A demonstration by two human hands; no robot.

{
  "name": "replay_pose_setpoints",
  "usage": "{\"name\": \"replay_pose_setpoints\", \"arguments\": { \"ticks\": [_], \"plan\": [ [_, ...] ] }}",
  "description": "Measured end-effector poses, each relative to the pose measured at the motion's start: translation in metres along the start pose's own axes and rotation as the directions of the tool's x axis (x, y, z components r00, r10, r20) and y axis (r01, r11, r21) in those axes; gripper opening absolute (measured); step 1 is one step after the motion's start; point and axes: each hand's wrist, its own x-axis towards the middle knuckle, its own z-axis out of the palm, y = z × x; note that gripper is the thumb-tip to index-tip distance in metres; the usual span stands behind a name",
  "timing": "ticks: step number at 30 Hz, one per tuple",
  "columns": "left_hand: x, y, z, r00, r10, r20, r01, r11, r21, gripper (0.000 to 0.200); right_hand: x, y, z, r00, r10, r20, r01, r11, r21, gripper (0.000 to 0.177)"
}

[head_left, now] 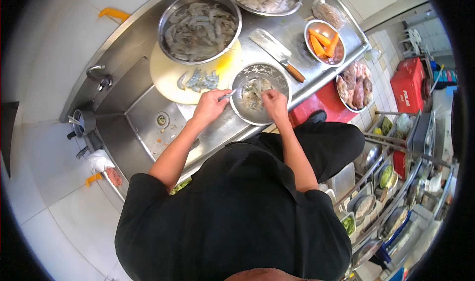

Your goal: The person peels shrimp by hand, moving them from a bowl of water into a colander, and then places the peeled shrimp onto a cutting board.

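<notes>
Over the left rim of a perforated metal colander [281, 75], my left hand [210, 105] is closed on a thin grey tool [227, 96], perhaps a small knife. My right hand [274, 104] is over the colander's right side with its fingers pinched together; what they hold, if anything, is too small to name. Greyish shrimp pieces [251, 94] lie in the colander. Left of it, several shrimp [202, 79] rest on a round pale cutting board [168, 81]. A large metal bowl [200, 32] full of grey shrimp stands on the board's far side.
A cleaver [271, 46] with a wooden handle lies beyond the colander. Right of it stands a bowl of carrots [324, 42]. The sink [148, 120] is at the left. A basin of meat [354, 85] sits lower right, near a metal rack [396, 147].
</notes>
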Motion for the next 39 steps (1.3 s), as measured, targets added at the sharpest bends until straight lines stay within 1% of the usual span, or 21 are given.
{"name": "replay_pose_setpoints", "arguments": {
  "ticks": [1,4,5,6,8,12,13,16,19,21,22,23,25,26,29,32,33,34,35,36,39],
  "plan": [
    [-0.002,0.005,-0.003,0.999,0.028,-0.035,-0.029,0.998,-0.053,0.027,-0.004,-0.002,0.005,0.996,0.016,0.084,-0.022,0.997,0.076,0.026],
    [0.002,0.001,-0.014,0.977,0.047,-0.208,-0.04,0.998,0.041,0.024,-0.014,-0.011,0.014,0.979,-0.091,0.184,0.084,0.995,0.048,0.024],
    [0.004,0.0,-0.02,0.97,0.016,-0.241,-0.006,0.999,0.041,0.022,-0.014,-0.008,0.016,0.977,-0.06,0.204,0.052,0.998,0.042,0.023],
    [0.007,-0.003,-0.027,0.954,0.107,-0.281,-0.064,0.985,0.159,0.023,-0.014,-0.004,0.017,0.978,-0.052,0.203,0.045,0.998,0.04,0.023],
    [0.014,-0.014,-0.04,0.901,0.292,-0.321,-0.156,0.908,0.39,0.026,-0.012,0.005,0.017,0.98,-0.031,0.198,0.024,0.999,0.034,0.023],
    [0.041,-0.018,-0.076,0.856,0.251,-0.452,-0.12,0.947,0.299,0.026,-0.012,-0.002,0.006,0.981,0.023,0.194,-0.027,0.999,0.019,0.024],
    [0.05,-0.011,-0.089,0.858,0.235,-0.457,-0.095,0.946,0.309,0.026,-0.011,0.003,0.009,0.981,0.008,0.193,-0.011,1.0,0.016,0.024],
    [0.092,-0.026,-0.115,0.843,0.302,-0.446,-0.09,0.895,0.437,0.025,-0.013,0.013,0.014,0.972,-0.013,0.236,0.016,1.0,-0.01,0.024],
    [0.132,-0.041,-0.138,0.833,0.314,-0.455,0.0,0.822,0.569,0.026,-0.018,0.011,0.015,0.963,-0.088,0.254,0.102,0.994,-0.042,0.022],
    [0.15,-0.042,-0.148,0.867,0.236,-0.438,0.127,0.747,0.652,0.028,-0.023,0.002,0.01,0.95,-0.12,0.288,0.146,0.987,-0.07,0.021],
    [0.155,-0.041,-0.15,0.88,0.195,-0.433,0.184,0.701,0.689,0.029,-0.023,0.003,0.009,0.947,-0.098,0.305,0.131,0.987,-0.092,0.021],
    [0.159,-0.04,-0.151,0.92,0.119,-0.373,0.223,0.623,0.75,0.033,-0.024,0.005,0.009,0.945,-0.074,0.319,0.116,0.987,-0.115,0.021],
    [0.164,-0.04,-0.149,0.931,0.123,-0.343,0.209,0.592,0.778,0.033,-0.024,0.002,0.005,0.94,-0.042,0.339,0.099,0.984,-0.151,0.022],
    [0.165,-0.041,-0.15,0.937,0.122,-0.329,0.203,0.575,0.793,0.033,-0.024,0.004,0.005,0.941,-0.059,0.332,0.112,0.983,-0.142,0.022],
    [0.165,-0.045,-0.15,0.925,0.208,-0.317,0.153,0.56,0.814,0.031,-0.025,0.008,0.005,0.944,-0.098,0.316,0.141,0.983,-0.118,0.022],
    [0.159,-0.024,-0.164,0.959,0.017,-0.285,0.19,0.707,0.682,0.032,-0.028,0.004,0.001,0.951,-0.092,0.295,0.126,0.987,-0.1,0.022],
    [0.157,-0.025,-0.165,0.941,0.018,-0.337,0.182,0.814,0.552,0.036,-0.027,0.001,0.0,0.954,-0.077,0.288,0.107,0.99,-0.09,0.022],
    [0.151,-0.019,-0.165,0.94,0.048,-0.338,0.11,0.895,0.432,0.033,-0.026,0.0,-0.002,0.957,-0.061,0.282,0.087,0.993,-0.078,0.022],
    [0.143,-0.014,-0.166,0.937,0.074,-0.342,0.035,0.953,0.302,0.03,-0.023,0.004,0.0,0.956,-0.085,0.28,0.102,0.994,-0.048,0.023],
    [0.137,-0.008,-0.165,0.933,0.099,-0.347,-0.043,0.985,0.165,0.027,-0.02,0.003,0.0,0.958,-0.069,0.278,0.07,0.998,0.006,0.023],
    [0.127,0.0,-0.149,0.927,0.178,-0.33,-0.211,0.975,-0.065,0.024,-0.014,-0.009,-0.004,0.967,-0.017,0.254,-0.023,0.987,0.157,0.027]
  ]
}}
